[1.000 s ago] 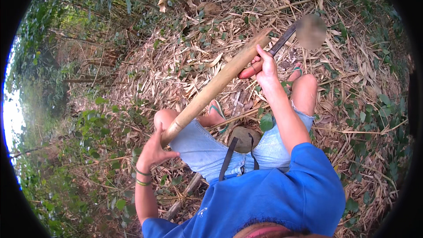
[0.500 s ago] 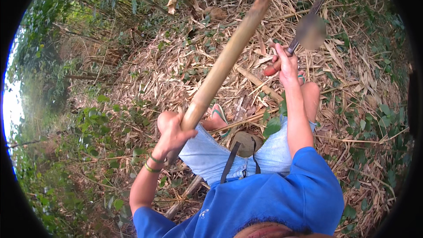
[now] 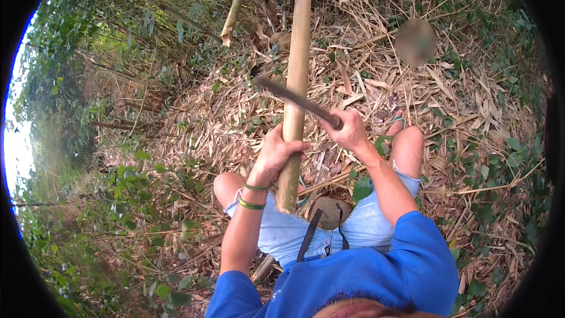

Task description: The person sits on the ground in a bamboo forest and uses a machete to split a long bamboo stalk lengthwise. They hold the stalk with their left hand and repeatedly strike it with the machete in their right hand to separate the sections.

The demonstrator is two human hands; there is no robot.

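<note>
My left hand (image 3: 275, 152) is wrapped round the lower part of a thick bamboo pole (image 3: 298, 53), pale tan with a greenish tint. The pole stands out almost straight ahead of me, and its lower end comes down over my left thigh. In my closed right hand (image 3: 351, 132) is a machete (image 3: 303, 103) with a long dark blade. That blade lies across the pole in the picture, a little beyond my left hand. I cannot tell whether blade and bamboo touch. My fingers hide the machete's handle.
Dry bamboo leaves (image 3: 376, 91) cover the ground around my bent legs. A broken bamboo stalk (image 3: 239, 3) hangs at the top, with a thicket behind it. Green leafy plants (image 3: 135, 200) grow at the left, and a roundish stone (image 3: 328, 212) sits between my thighs.
The machete has swung from the far right inward and left, over the bamboo. My left hand has moved right, and the pole has turned from a rightward slant to nearly straight ahead.
</note>
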